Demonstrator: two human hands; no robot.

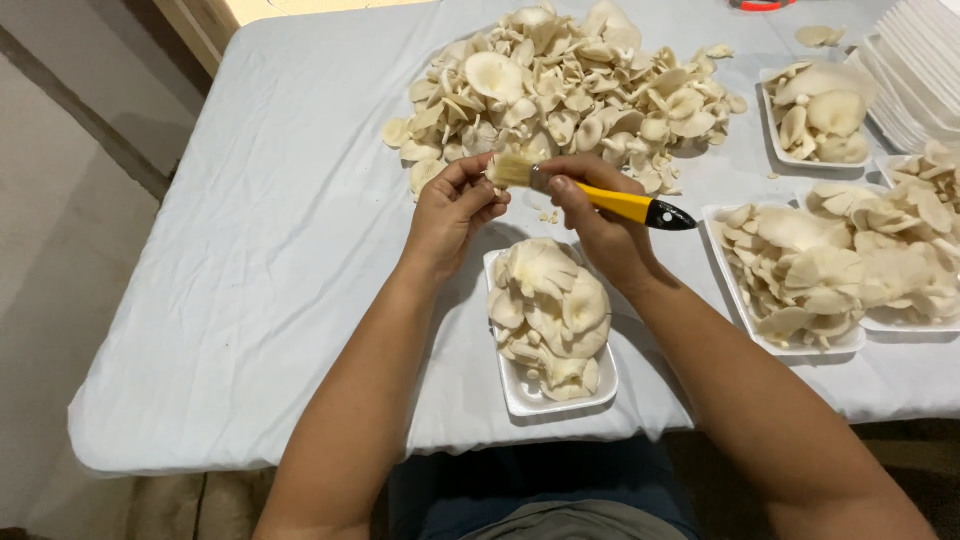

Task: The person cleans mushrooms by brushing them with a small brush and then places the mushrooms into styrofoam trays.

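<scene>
Right hand [598,222] grips a paintbrush with a yellow handle, black tip and pale bristles [600,198], fingers wrapped around the metal collar and the near part of the handle, with the black end pointing out to the right. Left hand [455,205] is curled shut around a small pale mushroom piece [484,172], most of which is hidden by the fingers, and the bristles touch it just above the thumb. Both hands hover over the counter covered in a light grey cloth [270,250], directly above a white rectangular foam tray heaped with cream oyster mushrooms [550,335] that sits at the near edge. Beyond the hands lies a big loose pile of cream oyster mushrooms [565,85] spread straight on the cloth. To the right sit more filled white foam trays [830,265], side by side, and one smaller filled tray [818,115] farther back. A stack of empty white foam trays [915,65] stands at the far right corner, near a single stray mushroom cap [818,36].
</scene>
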